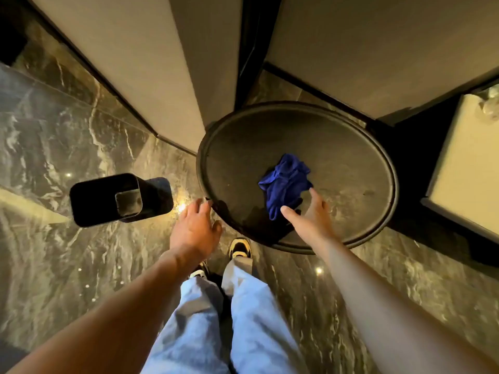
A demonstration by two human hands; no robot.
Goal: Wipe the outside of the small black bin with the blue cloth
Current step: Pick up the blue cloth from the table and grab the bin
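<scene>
A polished hotel-style or upscale residential interior, seen from above.

Glossy dark marble floor [54,136] with pale veining fills the left and lower frame, mirroring small ceiling lights. Beige wall panels [140,49] edged in black trim run across the top. A round black side table [337,136] stands at centre right, and a cream upholstered seat [464,163] in a dark frame sits at the right edge. A small black bin [108,201] stands on the floor at centre left.

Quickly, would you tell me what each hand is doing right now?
Left hand: open, holding nothing.
Right hand: open, at the blue cloth, not gripping it.
</scene>
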